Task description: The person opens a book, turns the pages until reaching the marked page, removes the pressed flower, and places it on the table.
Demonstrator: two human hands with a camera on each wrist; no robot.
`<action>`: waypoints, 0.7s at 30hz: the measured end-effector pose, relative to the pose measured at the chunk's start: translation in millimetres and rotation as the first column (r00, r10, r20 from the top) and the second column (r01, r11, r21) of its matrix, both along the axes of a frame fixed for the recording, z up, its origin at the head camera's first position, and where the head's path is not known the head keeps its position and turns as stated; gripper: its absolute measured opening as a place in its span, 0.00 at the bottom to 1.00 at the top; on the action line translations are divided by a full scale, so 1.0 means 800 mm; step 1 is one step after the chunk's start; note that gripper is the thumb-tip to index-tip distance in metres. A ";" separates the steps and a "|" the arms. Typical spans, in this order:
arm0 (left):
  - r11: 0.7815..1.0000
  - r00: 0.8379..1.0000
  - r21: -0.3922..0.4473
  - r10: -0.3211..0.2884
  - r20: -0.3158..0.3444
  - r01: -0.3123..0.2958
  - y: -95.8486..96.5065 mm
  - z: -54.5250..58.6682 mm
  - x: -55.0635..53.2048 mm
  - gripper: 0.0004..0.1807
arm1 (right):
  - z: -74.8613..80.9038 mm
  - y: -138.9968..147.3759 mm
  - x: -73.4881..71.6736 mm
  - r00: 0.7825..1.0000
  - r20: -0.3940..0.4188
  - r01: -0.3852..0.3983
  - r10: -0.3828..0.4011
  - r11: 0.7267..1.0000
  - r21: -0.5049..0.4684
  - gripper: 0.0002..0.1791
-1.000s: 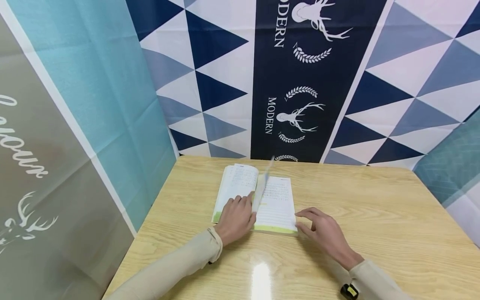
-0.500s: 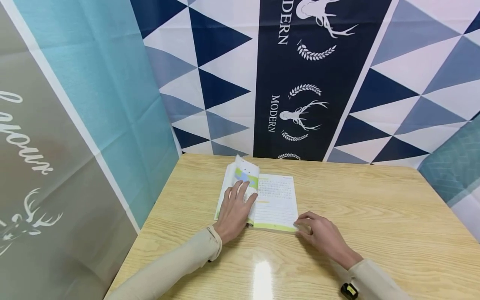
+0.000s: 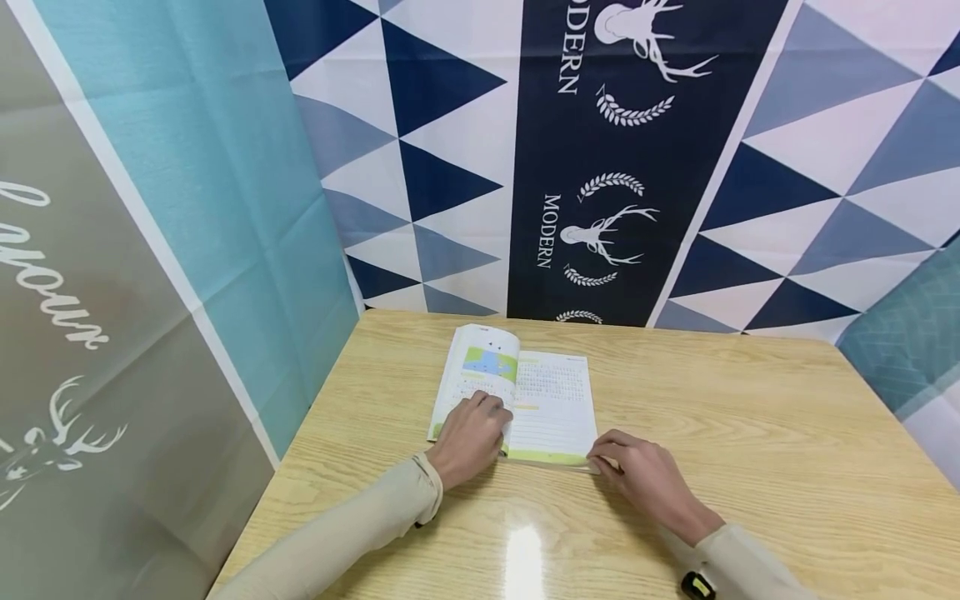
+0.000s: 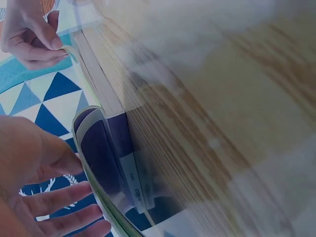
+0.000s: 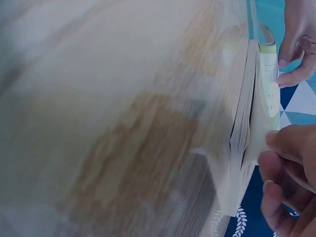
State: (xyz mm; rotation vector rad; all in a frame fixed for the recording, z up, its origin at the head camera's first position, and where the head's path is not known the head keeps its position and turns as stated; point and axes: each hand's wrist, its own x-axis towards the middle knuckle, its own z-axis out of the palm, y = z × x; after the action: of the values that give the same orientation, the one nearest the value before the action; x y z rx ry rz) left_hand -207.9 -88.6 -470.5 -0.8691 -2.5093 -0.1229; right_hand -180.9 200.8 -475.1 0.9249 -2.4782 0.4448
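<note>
An open book point(image 3: 551, 429) lies on the wooden table, its pages printed with text and lime-green bottom bands. The left page point(image 3: 487, 362) carries a blue and green picture. My left hand point(image 3: 468, 435) rests on the lower part of that page near the spine; in the left wrist view its extended fingers point(image 4: 74, 200) lie against the curved page. At the lower right corner, my right hand point(image 3: 645, 475) pinches the page edge between thumb and forefinger. The right wrist view shows the book's page block point(image 5: 242, 113) edge-on, with a leaf lifted slightly at the fingertips.
The wooden table point(image 3: 735, 417) extends around the book on all sides. Behind it hangs a patterned cloth point(image 3: 450, 167) with triangles and deer heads, and a teal and grey cloth point(image 3: 225, 208) hangs at the left.
A raised leaf has swung over to the left and now lies flat, showing its picture. My left hand followed it across, then slid down the page. The right hand has closed on the corner.
</note>
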 end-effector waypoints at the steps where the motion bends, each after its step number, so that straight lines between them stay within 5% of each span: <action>1: 1.000 1.000 0.003 -0.010 0.001 0.010 0.000 0.000 0.000 0.10 | 0.000 0.000 0.000 1.000 -0.004 0.003 -0.003 1.000 -0.006 0.06; 7: 0.998 0.998 -0.017 -0.058 0.006 0.059 0.004 0.000 0.001 0.08 | 0.003 0.000 0.000 0.999 -0.002 0.032 -0.032 0.999 -0.032 0.06; 12: 0.997 0.998 -0.039 -0.059 0.018 0.060 0.007 -0.002 0.003 0.05 | 0.007 0.000 0.000 0.996 0.076 0.063 -0.055 0.994 -0.095 0.06; 21: 0.990 1.000 -0.137 -0.023 -0.003 0.022 0.013 -0.005 0.007 0.26 | 0.019 -0.005 -0.001 0.997 0.070 0.032 -0.018 0.980 -0.196 0.08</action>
State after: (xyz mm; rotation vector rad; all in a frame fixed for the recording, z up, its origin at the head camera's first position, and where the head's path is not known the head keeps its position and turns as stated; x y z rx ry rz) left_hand -201.9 -78.3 -474.9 -0.9512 -2.5275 0.0449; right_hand -181.4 197.0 -460.1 0.8100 -2.4492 0.7100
